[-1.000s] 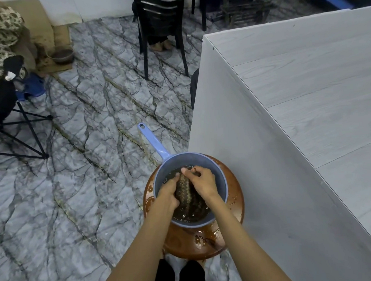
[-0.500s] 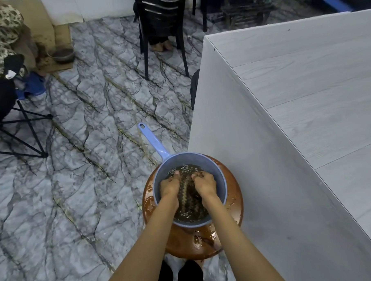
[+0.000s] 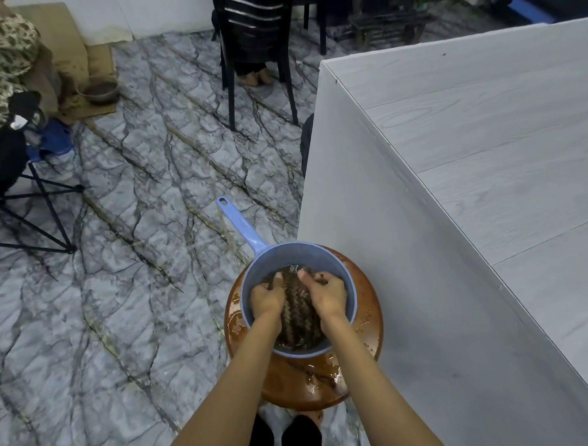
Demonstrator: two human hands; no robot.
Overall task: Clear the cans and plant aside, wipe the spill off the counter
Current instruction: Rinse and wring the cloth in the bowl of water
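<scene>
A blue plastic dipper (image 3: pixel 347 281) with a long handle stands on a round brown stool (image 3: pixel 371 324) beside the grey counter (image 3: pixel 484 140). Dark water fills the dipper, and a brown patterned cloth (image 3: pixel 298 307) lies bunched in it. My left hand (image 3: pixel 265 298) grips the cloth's left side and my right hand (image 3: pixel 324 294) grips its right side, both partly in the water. No cans or plant are in view.
The stool's wet top touches the counter's side panel (image 3: pixel 370 219). A black chair (image 3: pixel 254 39) stands behind on the marble-patterned floor, a folding stool (image 3: pixel 33 214) at far left, a metal bowl (image 3: pixel 98 91) near the wall. My feet (image 3: pixel 295 435) show below the stool.
The cloth was held upright between both hands above the water; now it is pressed down flat into the dipper with my hands spread to either side of it.
</scene>
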